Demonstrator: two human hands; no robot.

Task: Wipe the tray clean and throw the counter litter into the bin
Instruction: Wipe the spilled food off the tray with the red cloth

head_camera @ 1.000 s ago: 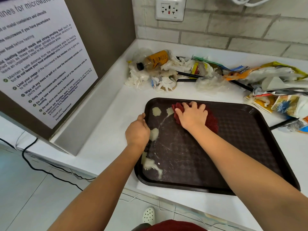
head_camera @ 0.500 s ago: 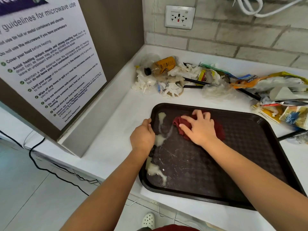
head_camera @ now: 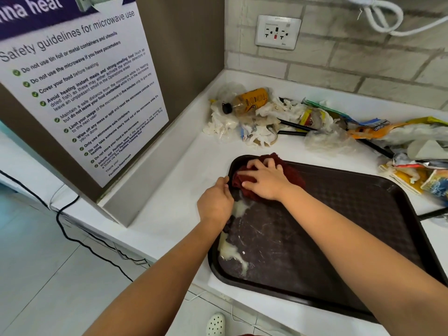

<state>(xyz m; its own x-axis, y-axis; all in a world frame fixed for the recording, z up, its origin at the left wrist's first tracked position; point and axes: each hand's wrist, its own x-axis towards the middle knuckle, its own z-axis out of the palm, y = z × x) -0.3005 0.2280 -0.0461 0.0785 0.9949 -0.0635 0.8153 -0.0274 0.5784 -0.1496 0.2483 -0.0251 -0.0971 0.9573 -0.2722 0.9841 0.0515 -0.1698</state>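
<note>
A dark brown tray [head_camera: 363, 214] lies on the white counter. My right hand [head_camera: 264, 181] presses a dark red cloth [head_camera: 291, 175] into the tray's far left corner, fingers spread over it. My left hand [head_camera: 215, 202] grips the tray's left rim, thumb on the edge. Whitish spill patches [head_camera: 230, 253] remain along the tray's left side, near my left hand and toward the front corner. Litter [head_camera: 266, 117] lies behind the tray: crumpled tissues, a yellow-labelled bottle [head_camera: 247, 101], black sticks, plastic wrappers.
More wrappers and packets [head_camera: 417, 151] pile at the right behind the tray. A brown panel with a microwave safety poster [head_camera: 80, 93] stands on the left. A wall socket [head_camera: 277, 32] sits above. The floor with black cables [head_camera: 72, 238] lies front left.
My right hand has pushed the cloth left into the tray's far left corner, wiping away the spill patches there. My left hand kept hold of the rim.
</note>
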